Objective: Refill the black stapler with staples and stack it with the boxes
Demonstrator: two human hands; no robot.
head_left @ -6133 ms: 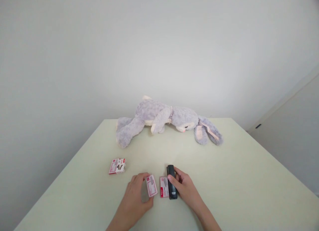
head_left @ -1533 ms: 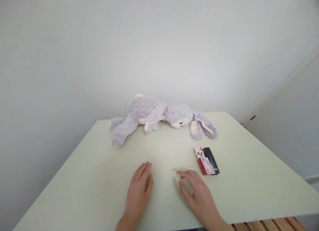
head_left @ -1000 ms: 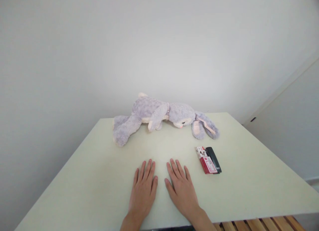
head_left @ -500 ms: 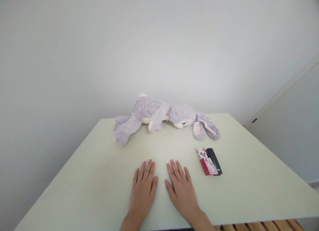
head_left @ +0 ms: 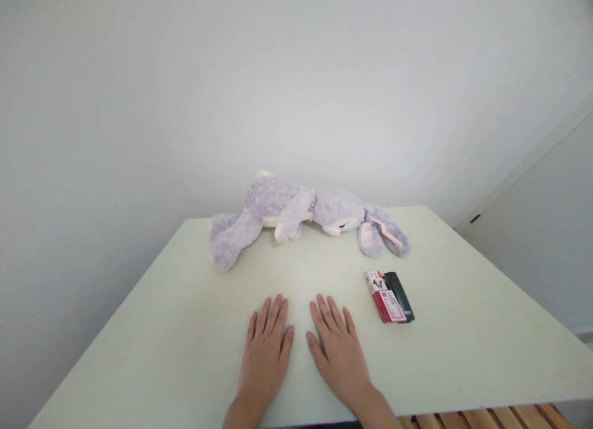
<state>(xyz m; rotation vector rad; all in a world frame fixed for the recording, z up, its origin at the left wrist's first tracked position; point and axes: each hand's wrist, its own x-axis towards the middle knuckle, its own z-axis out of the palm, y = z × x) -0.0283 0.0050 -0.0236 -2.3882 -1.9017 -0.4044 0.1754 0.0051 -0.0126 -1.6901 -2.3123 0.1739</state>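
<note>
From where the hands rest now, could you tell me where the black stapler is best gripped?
Probably across the black stapler near its middle, from above and the right with the right hand: it lies flat, and staple boxes lie close along its left side, leaving top and right free.

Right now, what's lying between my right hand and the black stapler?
In the head view, a bare strip of table, then the red staple boxes, which lie against the black stapler on the side nearer the right hand.

table (head_left: 185, 330): smooth matt | rabbit toy (head_left: 296, 210): fuzzy plush cloth | stapler (head_left: 401, 295): black plastic (slightly glossy) | boxes (head_left: 388, 305): printed card
</note>
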